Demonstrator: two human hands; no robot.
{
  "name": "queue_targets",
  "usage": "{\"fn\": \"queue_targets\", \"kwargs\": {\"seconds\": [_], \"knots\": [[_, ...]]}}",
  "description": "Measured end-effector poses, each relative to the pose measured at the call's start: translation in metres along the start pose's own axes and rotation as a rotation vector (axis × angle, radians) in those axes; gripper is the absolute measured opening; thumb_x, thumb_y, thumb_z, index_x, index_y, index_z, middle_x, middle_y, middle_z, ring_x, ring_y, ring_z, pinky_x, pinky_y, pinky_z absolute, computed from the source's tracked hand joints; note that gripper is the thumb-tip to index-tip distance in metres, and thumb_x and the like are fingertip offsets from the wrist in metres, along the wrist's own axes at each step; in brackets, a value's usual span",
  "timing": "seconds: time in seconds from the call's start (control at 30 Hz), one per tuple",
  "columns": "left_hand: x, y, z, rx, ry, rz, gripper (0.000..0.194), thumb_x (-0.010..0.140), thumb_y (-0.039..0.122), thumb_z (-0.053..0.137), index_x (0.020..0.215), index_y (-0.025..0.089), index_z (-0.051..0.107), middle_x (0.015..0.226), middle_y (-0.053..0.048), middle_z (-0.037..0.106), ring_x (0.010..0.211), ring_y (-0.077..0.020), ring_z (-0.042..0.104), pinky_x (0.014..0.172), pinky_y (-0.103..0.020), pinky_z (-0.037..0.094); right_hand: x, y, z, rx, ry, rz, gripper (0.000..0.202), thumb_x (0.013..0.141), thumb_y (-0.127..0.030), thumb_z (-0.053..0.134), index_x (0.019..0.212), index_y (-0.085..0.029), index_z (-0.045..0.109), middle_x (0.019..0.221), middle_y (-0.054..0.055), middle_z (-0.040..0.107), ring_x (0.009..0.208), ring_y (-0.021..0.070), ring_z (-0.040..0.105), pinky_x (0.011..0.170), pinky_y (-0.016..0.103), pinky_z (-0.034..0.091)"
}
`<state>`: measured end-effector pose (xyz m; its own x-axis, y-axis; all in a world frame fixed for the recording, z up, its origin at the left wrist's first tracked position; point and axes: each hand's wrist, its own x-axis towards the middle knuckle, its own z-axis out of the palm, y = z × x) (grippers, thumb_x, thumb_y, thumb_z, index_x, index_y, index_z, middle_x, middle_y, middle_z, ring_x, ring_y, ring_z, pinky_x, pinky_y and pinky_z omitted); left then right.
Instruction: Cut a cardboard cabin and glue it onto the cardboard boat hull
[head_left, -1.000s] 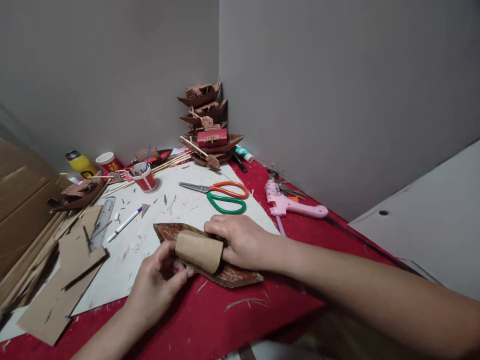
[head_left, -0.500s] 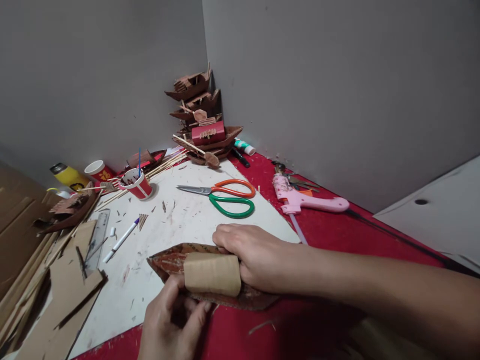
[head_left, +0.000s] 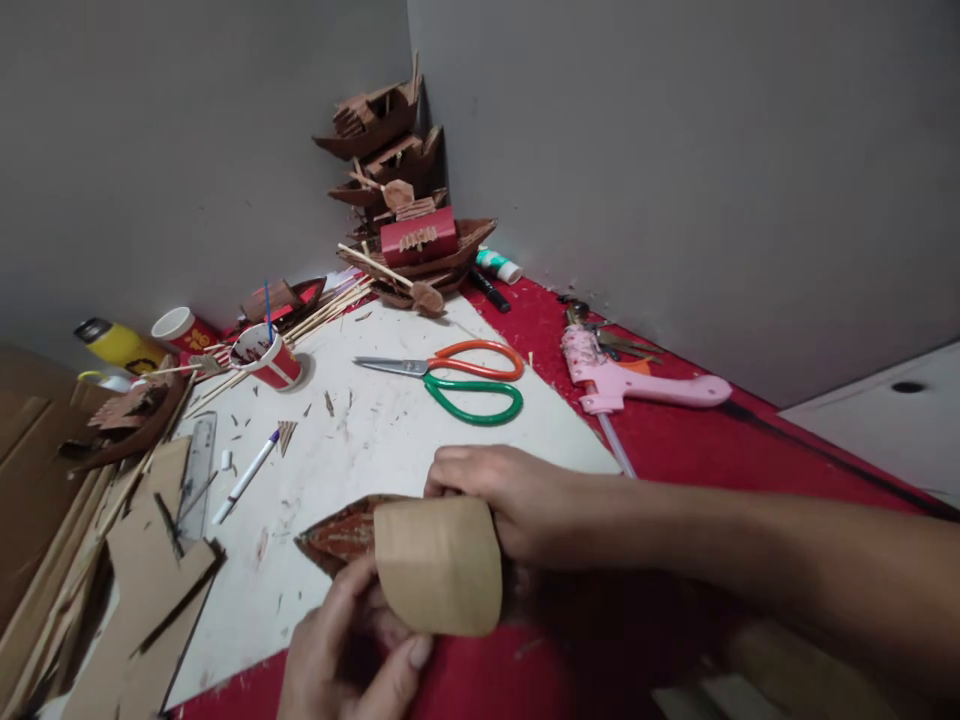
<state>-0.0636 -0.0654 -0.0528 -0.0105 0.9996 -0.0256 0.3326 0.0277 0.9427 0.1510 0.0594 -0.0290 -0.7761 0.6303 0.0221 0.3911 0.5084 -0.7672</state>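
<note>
Tan card [head_left: 439, 565] is arching over boat hull [head_left: 341, 535], near front edge of worktop [head_left: 480, 685] | your left hand [head_left: 334, 640] is pinching its lower left corner | your right hand [head_left: 510, 505] is curling, grip hidden | probably light, creasable; hold side edges

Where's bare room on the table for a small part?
White sheet between marker and scissors: open, bar small scraps. Red cloth between glue gun and right forearm: narrow strip. Crowded: left side, with cardboard, ruler and red cup; far corner, with stacked boats.
</note>
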Motion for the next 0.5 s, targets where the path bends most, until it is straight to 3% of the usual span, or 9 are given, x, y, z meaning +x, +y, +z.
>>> {"fn": "queue_targets", "kwargs": {"seconds": [0.07,0.17,0.2,0.3,0.37,0.43,0.5], "knots": [[0.005,0.008,-0.005,-0.013,-0.089,0.033,0.044,0.08,0.029,0.071,0.122,0.022,0.056,0.095,-0.008,0.075,0.07,-0.0198,0.07,0.058,-0.027,0.056,-0.001,-0.004,-0.006,-0.024,0.022,-0.017,0.027,0.068,0.003,0.054,0.088,-0.014,0.061,0.088,0.005,0.062,0.078,0.0159,0.056,0.067,0.024,0.039],[0.005,0.027,-0.01,0.033,-0.091,0.058,0.042,0.082,0.028,0.07,0.121,0.018,0.057,0.073,-0.003,0.072,0.056,-0.0155,0.066,0.057,-0.026,0.056,-0.003,-0.008,-0.014,-0.079,0.051,-0.07,0.024,0.07,0.005,0.053,0.084,-0.013,0.06,0.087,0.005,0.063,0.079,0.0158,0.056,0.068,0.024,0.038],[0.004,0.035,-0.012,0.052,-0.026,0.071,0.041,0.082,0.028,0.07,0.12,0.019,0.059,0.077,-0.003,0.073,0.055,-0.0141,0.065,0.057,-0.025,0.055,-0.004,-0.008,-0.017,-0.083,0.053,-0.079,0.021,0.071,0.004,0.053,0.082,-0.013,0.059,0.085,0.005,0.062,0.078,0.0155,0.055,0.067,0.024,0.038],[0.002,0.055,-0.017,0.099,0.331,0.226,0.031,0.082,0.03,0.07,0.11,0.021,0.064,0.101,-0.005,0.071,0.06,-0.0104,0.063,0.059,-0.023,0.054,-0.003,-0.003,-0.019,-0.06,0.04,-0.082,0.015,0.073,0.001,0.054,0.074,-0.015,0.055,0.074,0.001,0.059,0.071,0.014,0.053,0.062,0.023,0.036],[0.01,0.064,-0.024,0.191,0.42,0.311,0.031,0.081,0.03,0.07,0.11,0.021,0.064,0.104,-0.005,0.07,0.076,-0.0141,0.066,0.071,-0.025,0.055,0.0,0.002,-0.017,-0.004,0.016,-0.084,0.013,0.073,-0.002,0.055,0.072,-0.015,0.054,0.069,-0.001,0.055,0.067,0.0127,0.051,0.06,0.022,0.036],[0.025,0.069,-0.033,0.36,0.266,0.352,0.038,0.08,0.031,0.07,0.116,0.021,0.061,0.113,-0.007,0.068,0.098,-0.0201,0.065,0.086,-0.032,0.053,0.004,0.006,-0.014,0.061,-0.016,-0.099,0.01,0.075,-0.005,0.056,0.075,-0.014,0.057,0.069,-0.002,0.056,0.066,0.0118,0.051,0.059,0.021,0.037],[0.044,0.073,-0.041,0.535,0.006,0.343,0.044,0.082,0.031,0.067,0.124,0.022,0.057,0.123,-0.009,0.064,0.111,-0.0237,0.061,0.096,-0.039,0.048,0.007,0.007,-0.011,0.084,-0.044,-0.124,0.008,0.077,-0.007,0.056,0.079,-0.013,0.061,0.072,0.0,0.059,0.067,0.0117,0.053,0.06,0.021,0.039]]}}
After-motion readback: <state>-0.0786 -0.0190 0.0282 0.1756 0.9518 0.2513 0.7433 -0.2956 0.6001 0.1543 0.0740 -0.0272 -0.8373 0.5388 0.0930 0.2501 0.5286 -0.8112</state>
